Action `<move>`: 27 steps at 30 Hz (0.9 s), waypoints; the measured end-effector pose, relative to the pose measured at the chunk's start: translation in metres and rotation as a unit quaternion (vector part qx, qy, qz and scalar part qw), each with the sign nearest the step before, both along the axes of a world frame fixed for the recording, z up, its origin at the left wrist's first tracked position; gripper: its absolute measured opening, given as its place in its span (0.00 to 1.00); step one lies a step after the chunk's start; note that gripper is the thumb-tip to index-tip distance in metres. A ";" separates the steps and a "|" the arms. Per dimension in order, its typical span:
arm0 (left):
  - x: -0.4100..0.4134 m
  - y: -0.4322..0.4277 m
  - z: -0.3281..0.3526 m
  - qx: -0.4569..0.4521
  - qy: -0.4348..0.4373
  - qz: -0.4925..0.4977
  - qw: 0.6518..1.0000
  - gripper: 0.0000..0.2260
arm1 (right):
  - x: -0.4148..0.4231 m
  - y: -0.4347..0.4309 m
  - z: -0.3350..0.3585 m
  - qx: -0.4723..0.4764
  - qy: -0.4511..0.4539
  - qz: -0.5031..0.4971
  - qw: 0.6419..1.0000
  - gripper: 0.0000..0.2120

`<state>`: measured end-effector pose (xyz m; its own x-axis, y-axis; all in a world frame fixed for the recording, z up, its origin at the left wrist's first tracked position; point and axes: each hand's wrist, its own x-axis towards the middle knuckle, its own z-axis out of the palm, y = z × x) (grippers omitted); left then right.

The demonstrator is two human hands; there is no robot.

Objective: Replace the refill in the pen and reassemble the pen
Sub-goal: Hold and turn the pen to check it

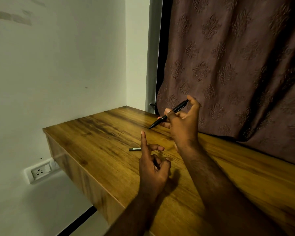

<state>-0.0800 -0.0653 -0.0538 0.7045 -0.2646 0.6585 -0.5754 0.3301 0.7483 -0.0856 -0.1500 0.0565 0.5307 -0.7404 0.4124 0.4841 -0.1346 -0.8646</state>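
Note:
A black pen (157, 121) is held above the wooden table (95, 150), tip pointing down-left and its button end up by my fingers. My right hand (182, 123) is shut on the pen's middle. My left hand (152, 166) hovers lower and nearer, holding nothing, index finger raised and the other fingers loosely curled. A short grey refill (134, 149) lies flat on the table just left of my left index finger; part of it is hidden behind that finger.
The table's left edge (78, 169) drops off to the floor. A white wall with a socket (39, 172) is at left. A brown patterned curtain (228, 65) hangs close behind the table at right.

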 end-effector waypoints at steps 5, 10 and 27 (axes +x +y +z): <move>-0.001 0.001 0.000 -0.006 -0.005 -0.005 1.000 0.42 | 0.000 -0.004 -0.001 -0.010 0.001 -0.011 1.000 0.31; -0.001 0.001 0.002 -0.007 -0.008 -0.010 1.000 0.42 | 0.001 -0.001 0.000 -0.029 0.007 -0.001 1.000 0.33; -0.002 0.002 0.003 -0.006 -0.008 -0.011 1.000 0.41 | -0.003 0.001 0.002 0.017 -0.026 0.015 0.999 0.31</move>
<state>-0.0820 -0.0636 -0.0510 0.6881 -0.2720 0.6727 -0.5797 0.3516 0.7351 -0.0887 -0.1488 0.0586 0.5309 -0.7387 0.4153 0.5314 -0.0915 -0.8421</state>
